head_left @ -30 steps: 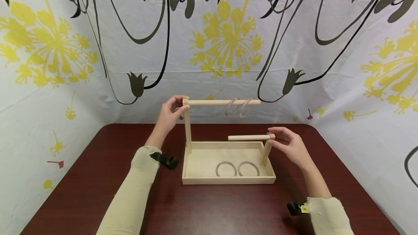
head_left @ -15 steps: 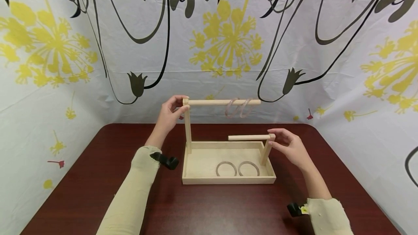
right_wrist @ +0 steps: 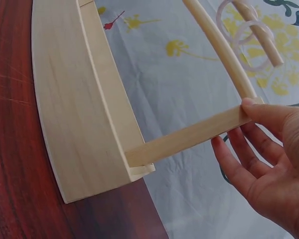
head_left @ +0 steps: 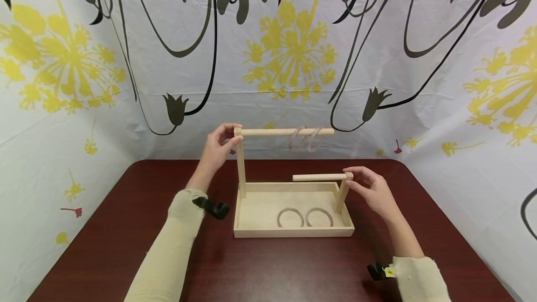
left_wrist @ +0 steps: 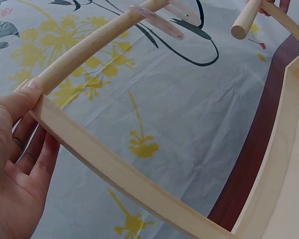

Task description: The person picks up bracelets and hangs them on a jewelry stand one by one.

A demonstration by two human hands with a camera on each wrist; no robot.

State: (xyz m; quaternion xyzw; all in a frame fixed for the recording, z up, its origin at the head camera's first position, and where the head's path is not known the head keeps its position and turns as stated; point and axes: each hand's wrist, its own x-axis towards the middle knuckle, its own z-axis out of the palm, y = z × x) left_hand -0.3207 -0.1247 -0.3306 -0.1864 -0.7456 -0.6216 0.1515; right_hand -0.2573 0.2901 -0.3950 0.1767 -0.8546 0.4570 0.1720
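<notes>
A pale wooden bangle stand has a shallow tray (head_left: 293, 232) as its base. My left hand (head_left: 216, 150) pinches the top of the tall left post (head_left: 241, 167), where the upper rod (head_left: 268, 132) begins. Two translucent pinkish bangles (head_left: 293, 142) hang on that rod toward its free end. My right hand (head_left: 373, 190) pinches the top of the short right post (right_wrist: 189, 137), with the thumb on the near side. From there the lower rod (head_left: 319, 177) points left with nothing on it. Two more bangles (head_left: 290, 209) lie side by side in the tray, partly hidden by its front wall.
The stand sits on a dark red-brown table (head_left: 277, 264) with rounded far corners. Behind and at both sides hangs a pale cloth (head_left: 268, 73) printed with yellow and grey flowers. Black straps with small mounts (head_left: 216, 209) are on both wrists.
</notes>
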